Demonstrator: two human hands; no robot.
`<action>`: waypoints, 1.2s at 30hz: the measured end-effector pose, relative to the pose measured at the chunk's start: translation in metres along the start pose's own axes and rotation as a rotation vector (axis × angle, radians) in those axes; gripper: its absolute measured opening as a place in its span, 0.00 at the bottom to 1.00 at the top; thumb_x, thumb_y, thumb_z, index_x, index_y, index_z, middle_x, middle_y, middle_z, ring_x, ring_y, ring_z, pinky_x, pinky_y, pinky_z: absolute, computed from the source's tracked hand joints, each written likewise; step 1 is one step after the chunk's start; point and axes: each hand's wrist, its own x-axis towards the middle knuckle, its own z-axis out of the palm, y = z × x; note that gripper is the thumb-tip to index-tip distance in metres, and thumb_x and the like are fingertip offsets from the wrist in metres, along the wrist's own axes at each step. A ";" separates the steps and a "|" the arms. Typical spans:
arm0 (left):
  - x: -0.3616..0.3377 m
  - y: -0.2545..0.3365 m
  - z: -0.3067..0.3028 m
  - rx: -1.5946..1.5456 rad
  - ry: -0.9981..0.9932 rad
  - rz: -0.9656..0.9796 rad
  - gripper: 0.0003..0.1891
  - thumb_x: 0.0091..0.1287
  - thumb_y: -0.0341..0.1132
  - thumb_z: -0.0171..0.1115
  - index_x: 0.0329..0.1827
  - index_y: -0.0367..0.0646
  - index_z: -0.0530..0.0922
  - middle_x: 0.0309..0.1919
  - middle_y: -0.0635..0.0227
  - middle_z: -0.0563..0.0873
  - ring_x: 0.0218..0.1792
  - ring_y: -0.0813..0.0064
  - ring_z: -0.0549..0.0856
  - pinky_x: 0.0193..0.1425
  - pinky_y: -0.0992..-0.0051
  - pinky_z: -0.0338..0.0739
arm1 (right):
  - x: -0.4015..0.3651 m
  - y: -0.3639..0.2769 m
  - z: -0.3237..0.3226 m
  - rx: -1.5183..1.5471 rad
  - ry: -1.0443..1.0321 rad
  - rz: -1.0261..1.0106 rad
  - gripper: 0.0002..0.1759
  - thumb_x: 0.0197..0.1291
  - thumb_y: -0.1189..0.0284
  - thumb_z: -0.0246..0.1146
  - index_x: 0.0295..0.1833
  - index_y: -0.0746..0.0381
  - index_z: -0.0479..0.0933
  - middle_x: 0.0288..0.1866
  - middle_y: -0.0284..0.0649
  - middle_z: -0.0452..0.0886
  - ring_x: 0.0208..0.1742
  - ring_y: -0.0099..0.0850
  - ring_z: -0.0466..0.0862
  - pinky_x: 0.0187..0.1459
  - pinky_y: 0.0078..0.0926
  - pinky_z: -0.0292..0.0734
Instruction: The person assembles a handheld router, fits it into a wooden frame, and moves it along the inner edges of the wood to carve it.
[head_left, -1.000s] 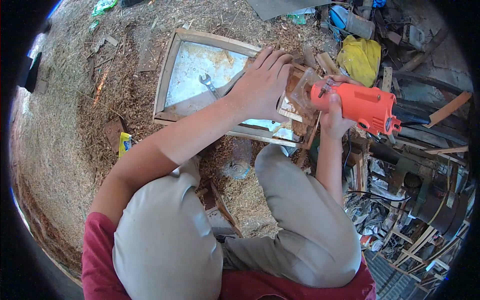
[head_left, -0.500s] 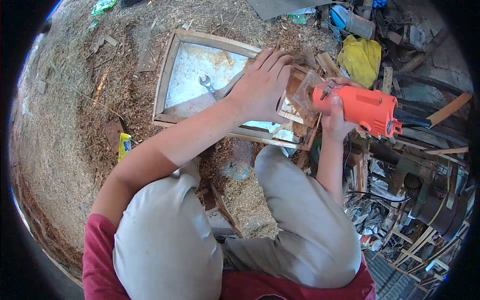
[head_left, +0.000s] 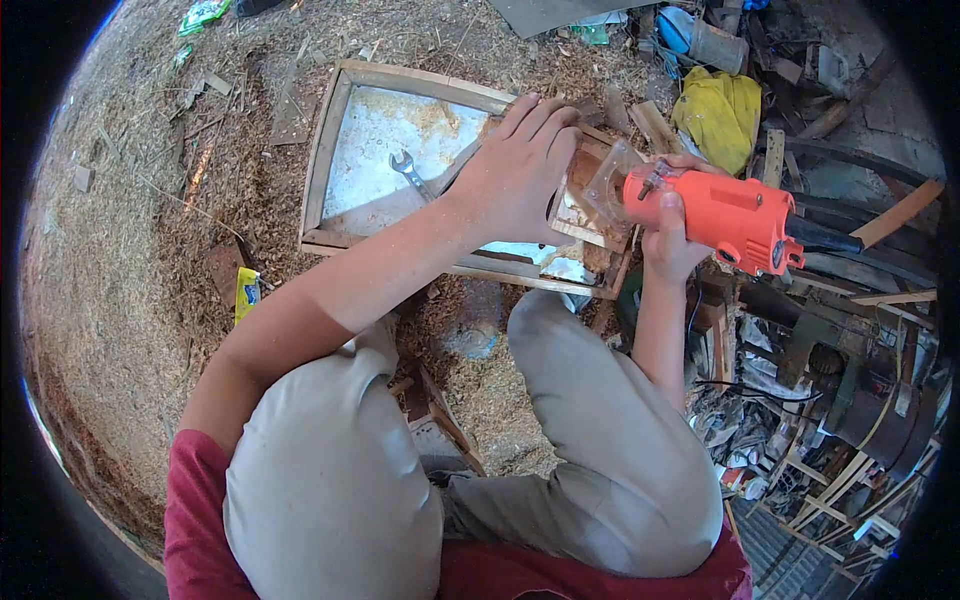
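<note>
My right hand (head_left: 675, 225) is wrapped round an orange trim router (head_left: 715, 218), which lies tilted on its side. Its clear plastic base (head_left: 612, 180) faces a piece of wood (head_left: 585, 215). Across the left side of that wood, my left hand (head_left: 525, 165) grips it, with fingers over the far end and the thumb at the near side. Beneath is a wood-framed tray (head_left: 330, 150) with a whitish, dust-strewn bottom. An open-end wrench (head_left: 408, 170) rests in the tray, partly hidden by my left forearm. The router's bit cannot be made out.
Sawdust and shavings cover the ground (head_left: 130, 300). A yellow cloth (head_left: 718, 115) and a bucket (head_left: 715, 50) are at the back right. Wood scraps and machine parts (head_left: 830, 360) crowd the right side. A yellow packet (head_left: 247, 292) lies left. The router's dark cord (head_left: 825, 238) trails right.
The view has shifted very slightly, so the tray and wrench appear a little farther left. Both hands keep their hold, and the router stays almost in the same place.
</note>
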 end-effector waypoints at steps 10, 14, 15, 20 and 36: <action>0.000 0.000 -0.001 -0.024 0.003 0.002 0.57 0.44 0.64 0.81 0.68 0.28 0.70 0.72 0.48 0.73 0.80 0.49 0.66 0.89 0.48 0.50 | -0.001 0.003 -0.008 -0.086 -0.027 0.006 0.38 0.57 0.75 0.67 0.72 0.61 0.58 0.54 0.52 0.80 0.52 0.44 0.86 0.59 0.47 0.83; 0.000 0.000 -0.002 -0.042 0.006 0.001 0.57 0.43 0.63 0.82 0.68 0.28 0.70 0.72 0.47 0.73 0.80 0.48 0.66 0.89 0.48 0.50 | -0.002 -0.001 -0.004 -0.043 -0.002 0.014 0.44 0.57 0.75 0.67 0.77 0.57 0.52 0.54 0.52 0.80 0.51 0.44 0.86 0.59 0.48 0.83; 0.000 0.000 -0.002 -0.037 0.005 0.002 0.57 0.43 0.63 0.82 0.68 0.28 0.70 0.72 0.47 0.73 0.80 0.48 0.66 0.89 0.48 0.51 | -0.002 0.001 -0.007 -0.051 -0.014 0.006 0.45 0.57 0.75 0.67 0.78 0.57 0.50 0.54 0.52 0.80 0.51 0.44 0.86 0.59 0.48 0.83; 0.000 0.000 -0.001 0.006 0.007 0.005 0.57 0.44 0.66 0.80 0.67 0.28 0.70 0.72 0.47 0.73 0.80 0.49 0.66 0.88 0.48 0.51 | -0.004 0.002 -0.008 -0.051 -0.007 0.002 0.46 0.58 0.75 0.67 0.78 0.57 0.50 0.54 0.52 0.80 0.51 0.44 0.86 0.60 0.49 0.83; 0.000 0.000 -0.001 0.003 0.019 0.012 0.55 0.45 0.64 0.80 0.67 0.27 0.71 0.71 0.47 0.74 0.79 0.49 0.67 0.88 0.48 0.52 | -0.005 -0.001 -0.011 -0.087 -0.006 -0.004 0.47 0.57 0.74 0.68 0.78 0.56 0.49 0.54 0.52 0.81 0.51 0.43 0.86 0.60 0.47 0.83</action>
